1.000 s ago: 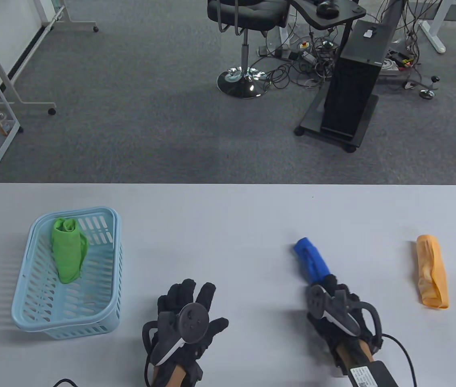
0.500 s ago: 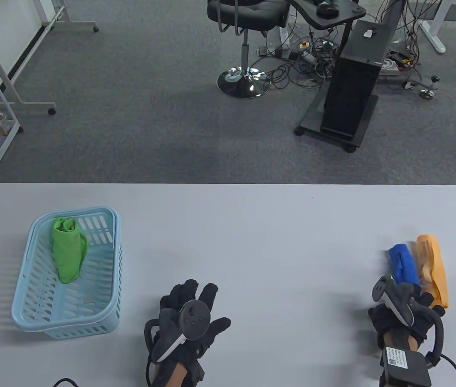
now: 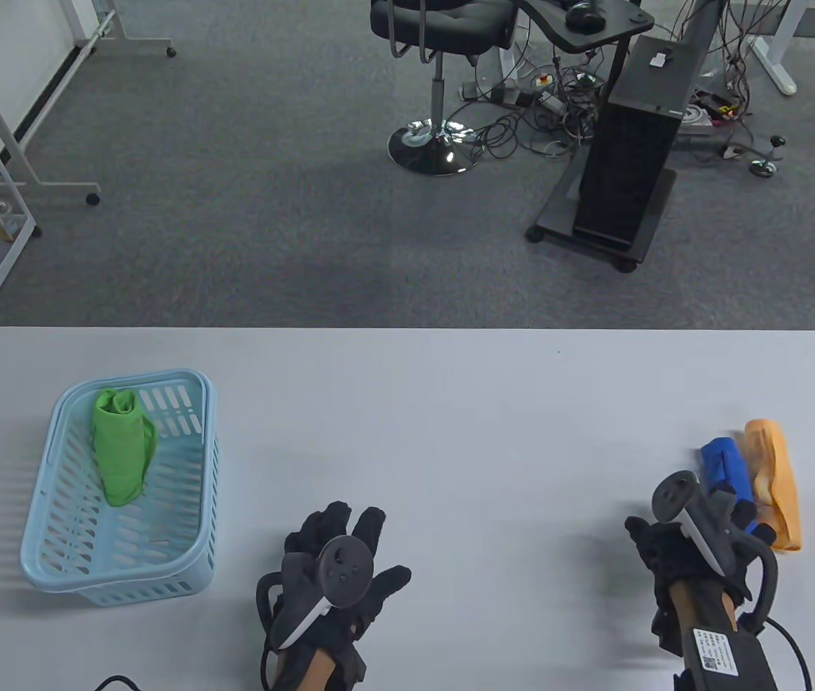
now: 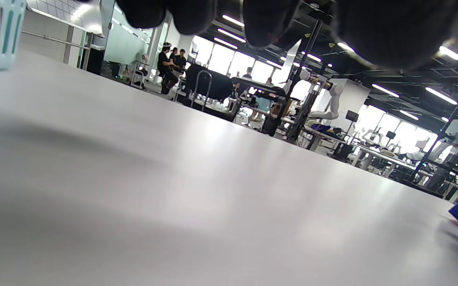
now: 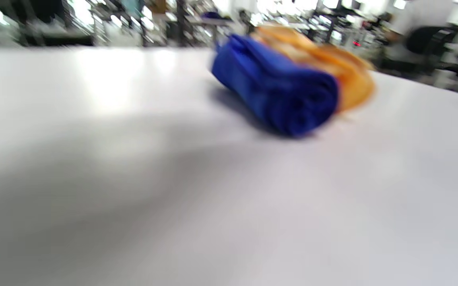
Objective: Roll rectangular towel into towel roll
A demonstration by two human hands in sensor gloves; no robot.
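Blue towel roll (image 3: 724,469) is lying on the table (image 3: 451,403), already rolled, touching the orange towel roll (image 3: 775,489) on its right; right hand (image 3: 695,536) is sitting just behind its near end, and whether the fingers are touching it I cannot tell. Left hand (image 3: 339,568) is resting flat, fingers spread, holding nothing. Judging the set-down step as finishing, with the next move calling for a clear release and pull-back without nudging either roll

Two towel rolls (image 3: 724,468) touching, basket (image 3: 191,568) far left
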